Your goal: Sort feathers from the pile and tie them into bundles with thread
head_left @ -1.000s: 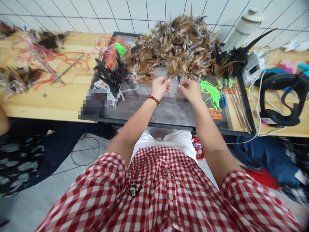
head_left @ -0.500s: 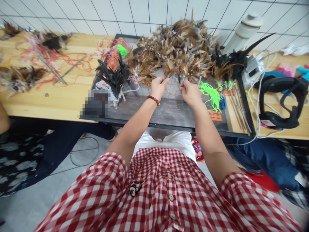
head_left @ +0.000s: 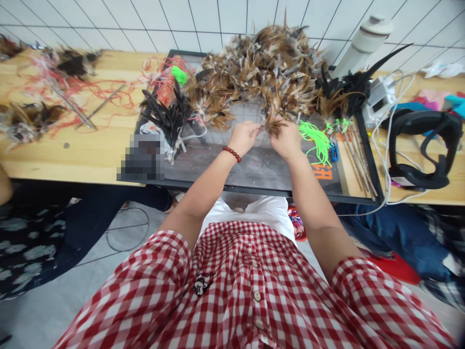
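A big heap of brown and grey feathers (head_left: 269,68) lies at the back of a black-rimmed tray (head_left: 254,190). In front of it my right hand (head_left: 286,138) is closed on a small brown feather tuft (head_left: 275,125). Close by on the left, my left hand (head_left: 245,138), with a red bead bracelet (head_left: 231,154) at its wrist, is pinched near the tuft; what its fingertips hold is too small to make out. Bright green cords (head_left: 316,140) lie to the right of my right hand. Black feathers (head_left: 167,111) stand at the tray's left side.
Thin sticks (head_left: 358,160) and a blue tool (head_left: 333,151) lie at the tray's right. Beyond are a white bottle (head_left: 365,43), cables and a black headset (head_left: 423,148). Red strings (head_left: 109,92) and more feathers cover the left table. People sit on both sides.
My right hand now has a brown feather tuft between its fingers. My left hand has moved slightly down and right, closer to my right hand. The view has shifted a little.
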{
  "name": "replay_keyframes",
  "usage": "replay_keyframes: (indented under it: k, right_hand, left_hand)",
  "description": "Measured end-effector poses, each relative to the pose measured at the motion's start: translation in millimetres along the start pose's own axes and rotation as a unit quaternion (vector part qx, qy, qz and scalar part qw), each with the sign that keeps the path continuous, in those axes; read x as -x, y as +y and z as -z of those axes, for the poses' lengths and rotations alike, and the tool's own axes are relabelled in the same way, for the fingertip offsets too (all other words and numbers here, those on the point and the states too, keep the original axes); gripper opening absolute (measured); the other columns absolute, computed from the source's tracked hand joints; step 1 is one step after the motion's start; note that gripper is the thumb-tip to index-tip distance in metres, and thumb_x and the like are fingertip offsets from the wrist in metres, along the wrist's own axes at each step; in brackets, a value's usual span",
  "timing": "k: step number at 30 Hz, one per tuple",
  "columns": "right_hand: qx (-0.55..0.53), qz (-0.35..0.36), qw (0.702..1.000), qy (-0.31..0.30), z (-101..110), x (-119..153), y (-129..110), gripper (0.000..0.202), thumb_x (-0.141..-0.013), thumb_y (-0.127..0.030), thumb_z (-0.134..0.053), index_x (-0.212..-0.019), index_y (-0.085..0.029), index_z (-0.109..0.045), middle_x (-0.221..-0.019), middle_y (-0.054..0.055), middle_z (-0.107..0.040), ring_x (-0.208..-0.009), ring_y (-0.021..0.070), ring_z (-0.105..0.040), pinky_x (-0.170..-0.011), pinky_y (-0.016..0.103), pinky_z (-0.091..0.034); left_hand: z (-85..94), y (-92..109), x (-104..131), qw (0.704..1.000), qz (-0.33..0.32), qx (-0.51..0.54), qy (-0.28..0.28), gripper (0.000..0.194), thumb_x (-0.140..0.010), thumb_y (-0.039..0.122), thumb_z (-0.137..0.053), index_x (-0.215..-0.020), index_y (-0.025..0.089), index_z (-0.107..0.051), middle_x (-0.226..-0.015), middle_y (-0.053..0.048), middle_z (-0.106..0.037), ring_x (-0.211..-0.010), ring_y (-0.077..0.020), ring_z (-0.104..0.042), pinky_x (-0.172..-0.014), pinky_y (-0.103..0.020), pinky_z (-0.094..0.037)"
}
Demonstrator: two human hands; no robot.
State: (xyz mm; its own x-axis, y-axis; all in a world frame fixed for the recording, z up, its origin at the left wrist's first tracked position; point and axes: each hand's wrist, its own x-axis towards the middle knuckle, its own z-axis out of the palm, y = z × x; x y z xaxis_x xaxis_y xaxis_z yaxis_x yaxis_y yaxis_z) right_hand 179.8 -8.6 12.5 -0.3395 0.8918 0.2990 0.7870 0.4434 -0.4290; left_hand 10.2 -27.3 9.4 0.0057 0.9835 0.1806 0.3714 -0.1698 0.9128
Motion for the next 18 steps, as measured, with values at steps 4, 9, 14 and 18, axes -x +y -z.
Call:
replay_keyframes:
  k: [4, 9, 14, 18]
  right_hand:
    - [0.03, 0.01, 0.999, 0.01, -2.7, -0.2, 4.6, 0.028, -0.093, -0.026, -0.046, -0.107, -0.017, -0.068, -0.096, 0.014, -0.074, -0.1, 0.0307, -0.065, -0.09, 0.044, -0.047]
    - [0.063, 0.0, 0.998, 0.015, -11.2, 0.6, 9.6, 0.031, -0.097, -0.032, -0.045, -0.111, -0.017, -0.068, -0.105, 0.016, -0.071, -0.105, 0.0323, -0.062, -0.09, 0.047, -0.044]
    - [0.058, 0.04, 0.997, -0.016, -28.2, 1.1, -10.0, 0.035, -0.098, -0.044, -0.05, -0.115, -0.019, -0.068, -0.114, 0.016, -0.068, -0.111, 0.0329, -0.057, -0.092, 0.047, -0.042]
    - [0.065, 0.067, 0.995, -0.03, -38.4, -5.0, -18.1, 0.029, -0.098, -0.033, -0.045, -0.102, -0.019, -0.071, -0.11, 0.016, -0.068, -0.108, 0.0321, -0.056, -0.092, 0.047, -0.04]
  left_hand:
    - [1.1, -6.6, -3.8, 0.989, -0.039, -0.139, 0.003, 0.021, -0.086, 0.012, -0.058, -0.067, 0.019, -0.063, -0.079, -0.007, -0.066, -0.096, -0.0222, -0.066, -0.093, -0.032, -0.049]
    - [8.2, -17.0, -14.1, 0.988, -0.032, -0.097, 0.12, 0.022, -0.091, 0.013, -0.055, -0.071, 0.018, -0.064, -0.075, -0.004, -0.066, -0.091, -0.019, -0.068, -0.088, -0.031, -0.052]
    - [8.7, -17.0, -21.4, 0.983, 0.076, 0.07, 0.149, 0.014, -0.094, 0.026, -0.063, -0.083, 0.018, -0.067, -0.071, 0.0, -0.063, -0.073, -0.0117, -0.069, -0.072, -0.023, -0.054]
    - [7.1, -14.7, -21.8, 0.977, 0.106, 0.118, 0.146, 0.012, -0.089, 0.026, -0.07, -0.083, 0.017, -0.067, -0.072, -0.001, -0.065, -0.075, -0.0116, -0.07, -0.072, -0.021, -0.055]
